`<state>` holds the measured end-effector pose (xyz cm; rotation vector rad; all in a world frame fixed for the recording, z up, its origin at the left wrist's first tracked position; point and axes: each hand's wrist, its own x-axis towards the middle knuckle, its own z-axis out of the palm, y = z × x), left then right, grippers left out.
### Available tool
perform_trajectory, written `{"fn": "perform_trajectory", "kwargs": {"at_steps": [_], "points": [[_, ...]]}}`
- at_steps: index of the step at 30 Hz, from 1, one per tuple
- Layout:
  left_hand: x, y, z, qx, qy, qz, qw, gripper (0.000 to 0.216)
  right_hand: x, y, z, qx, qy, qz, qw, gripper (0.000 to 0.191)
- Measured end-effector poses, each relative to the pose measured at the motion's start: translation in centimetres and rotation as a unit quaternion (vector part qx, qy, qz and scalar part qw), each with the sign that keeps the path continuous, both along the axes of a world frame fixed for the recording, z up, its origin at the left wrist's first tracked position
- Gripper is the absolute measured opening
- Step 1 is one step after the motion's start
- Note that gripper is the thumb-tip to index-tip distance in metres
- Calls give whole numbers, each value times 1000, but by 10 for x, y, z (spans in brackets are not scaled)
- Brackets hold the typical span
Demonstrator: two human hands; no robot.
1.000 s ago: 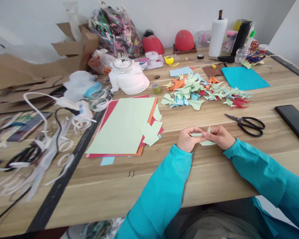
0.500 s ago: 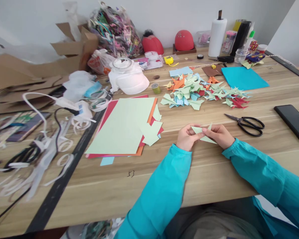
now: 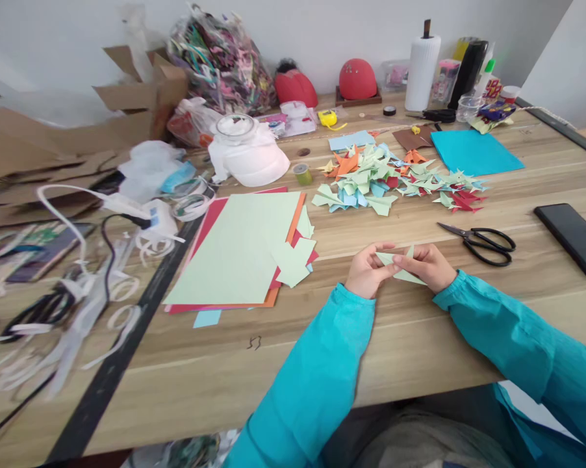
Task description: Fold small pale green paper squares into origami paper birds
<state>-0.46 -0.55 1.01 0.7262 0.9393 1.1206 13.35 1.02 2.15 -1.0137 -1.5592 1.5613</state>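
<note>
Between my two hands is a piece of pale green folded paper (image 3: 410,277), with pointed corners sticking out above and below the fingers. My left hand (image 3: 368,272) is closed on its left side, and my right hand (image 3: 432,266) pinches it near the middle. Fingers cover much of the folds. Beyond the hands lies a pile of folded paper cranes (image 3: 371,170) in green, blue, orange and red. To the left is a stack of coloured paper sheets (image 3: 225,253), the top one pale green, with small cut green pieces (image 3: 295,261) on its right edge.
Black-handled scissors (image 3: 488,246) lie right of my hands, with a phone (image 3: 573,237) farther right. A turquoise sheet (image 3: 475,154) and a thread spool (image 3: 302,173) lie farther back. Cables and white strips (image 3: 83,318) clutter the left, near a cardboard box (image 3: 132,91).
The view has shifted slightly, so things on the table appear a little farther left. My left fingers have moved slightly on the folded paper; both hands still hold it.
</note>
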Motion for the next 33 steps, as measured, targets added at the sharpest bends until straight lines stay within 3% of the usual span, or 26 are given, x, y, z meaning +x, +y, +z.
{"fn": "perform_trajectory", "kwargs": {"at_steps": [5,19,25,28,33], "points": [[-1,-1,3,5,-44,19,999,49,0,0,-2,16,-44,-37,998,55],[0,1,-1,25,-13,28,999,48,-1,0,2,52,-46,-9,998,52],[1,-1,6,5,-76,0,997,51,1,0,-5,-31,32,-11,999,50],[-1,-1,5,11,-57,-11,998,51,0,-1,-6,-75,54,-16,996,52],[-3,1,1,38,-13,-10,999,51,-2,-2,-1,-78,36,-36,996,53]]}}
